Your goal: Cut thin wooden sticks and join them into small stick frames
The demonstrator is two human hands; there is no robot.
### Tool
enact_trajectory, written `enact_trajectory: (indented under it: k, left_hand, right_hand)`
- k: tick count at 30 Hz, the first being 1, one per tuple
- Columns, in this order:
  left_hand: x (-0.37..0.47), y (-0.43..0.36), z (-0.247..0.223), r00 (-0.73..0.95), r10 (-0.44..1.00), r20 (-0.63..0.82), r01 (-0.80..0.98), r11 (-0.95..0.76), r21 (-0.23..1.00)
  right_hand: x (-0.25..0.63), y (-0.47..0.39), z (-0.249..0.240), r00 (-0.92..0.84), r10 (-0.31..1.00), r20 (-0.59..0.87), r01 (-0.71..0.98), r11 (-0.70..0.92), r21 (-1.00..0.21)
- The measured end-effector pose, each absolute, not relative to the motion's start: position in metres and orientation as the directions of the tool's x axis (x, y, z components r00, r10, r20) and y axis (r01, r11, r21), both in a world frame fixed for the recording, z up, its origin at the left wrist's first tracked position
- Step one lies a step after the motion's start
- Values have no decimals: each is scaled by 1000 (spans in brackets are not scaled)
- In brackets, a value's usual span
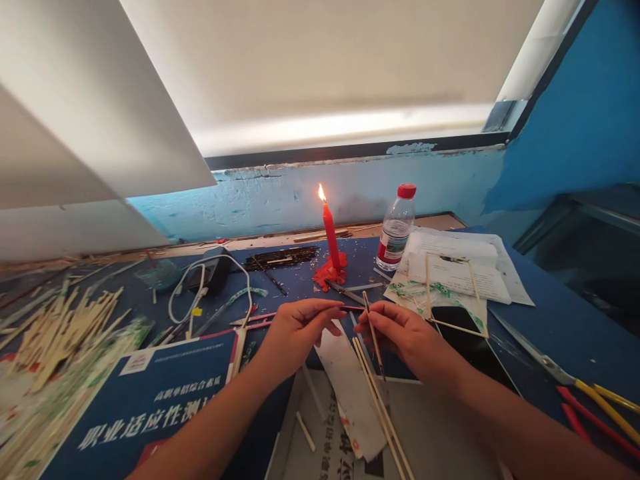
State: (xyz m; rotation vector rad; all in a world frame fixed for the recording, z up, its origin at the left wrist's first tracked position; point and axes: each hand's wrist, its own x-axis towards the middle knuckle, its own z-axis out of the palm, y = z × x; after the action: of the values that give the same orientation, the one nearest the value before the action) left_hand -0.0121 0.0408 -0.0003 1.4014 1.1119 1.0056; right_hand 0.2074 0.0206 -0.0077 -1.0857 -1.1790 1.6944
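Bare forearms (510, 407) spanned the near edge, above a grey book (440, 427) with a smooth cover. Beyond them, near the middle, the right hand (405, 327) had thumb and fingers pinched on a slim wooden stick (375, 343), steeply tilted and marked with dark patches. The left hand (305, 327) had its fingertips drawn close at one end of a thin reddish rod (354, 309) that bridged the gap between the hands; whether they were clamped on it, I could not tell. The stick looked feather-light, dry and stiff but easily snapped, best taken gently around mid-length; the rod was too small to judge. Two pale sticks (379, 408), straight and narrow, slanted over the grey book, beside a creased white paper strip (345, 387). On the far side, a waxy red candle (331, 240) burned in lumpy wax (327, 275), with a clear plastic bottle (395, 230) to its right. To the right, a thin square frame (427, 287) overlapped a glossy smartphone (470, 353). On the left, splintery wooden strips (75, 333) lay heaped.
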Motion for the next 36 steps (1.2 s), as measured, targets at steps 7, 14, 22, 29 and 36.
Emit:
enact_trajectory:
  k: [7, 14, 22, 29, 36]
  left_hand:
    - [-12, 40, 1, 232, 973, -10, 60, -4, 998]
    - [-12, 37, 7, 191, 981, -34, 98, 16, 995]
    - [-15, 46, 6, 108, 994, -32, 89, 22, 996]
    - [-15, 43, 8, 112, 993, -34, 80, 25, 996]
    - [-15, 44, 6, 95, 994, -54, 86, 46, 995]
  right_hand:
    - [208, 25, -11, -227, 959, -168, -169, -209, -963]
    - [208, 23, -9, -243, 959, -148, -204, -200, -958]
    - [207, 22, -9, -202, 966, -162, -288, -216, -933]
    - [208, 24, -10, -166, 978, -130, -347, -181, -920]
    - [208, 23, -10, -180, 977, -118, -311, -170, -935]
